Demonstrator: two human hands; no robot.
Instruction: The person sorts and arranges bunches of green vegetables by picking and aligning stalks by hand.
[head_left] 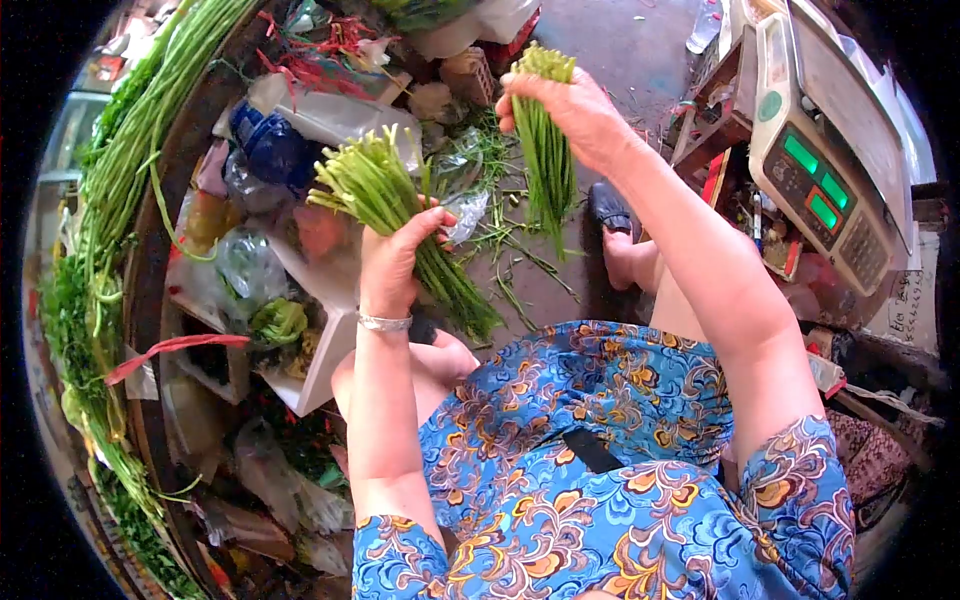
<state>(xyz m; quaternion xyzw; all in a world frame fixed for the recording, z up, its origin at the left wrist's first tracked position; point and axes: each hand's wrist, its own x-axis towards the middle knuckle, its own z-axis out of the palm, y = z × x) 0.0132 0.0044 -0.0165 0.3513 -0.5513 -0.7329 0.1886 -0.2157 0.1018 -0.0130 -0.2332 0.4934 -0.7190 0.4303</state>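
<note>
My left hand [398, 252] is closed around a bunch of thin green vegetable stems [368, 182]. Their pale cut ends point up and left, while the darker ends slant down to the right. Farther up, my right hand [578, 112] grips a second, slimmer bunch of green stems [546, 165], which hangs almost straight down with its cut ends on top. The two bunches are apart. Loose stem pieces [515, 265] lie scattered on the floor beneath and between them.
Long leafy greens [165, 130] lie along a shelf edge at the left. Plastic bags [250, 265], a white foam box [325, 350] and red string [325, 60] crowd the space beside it. A lit digital scale [820, 180] stands at the right, near a wooden crate [720, 100].
</note>
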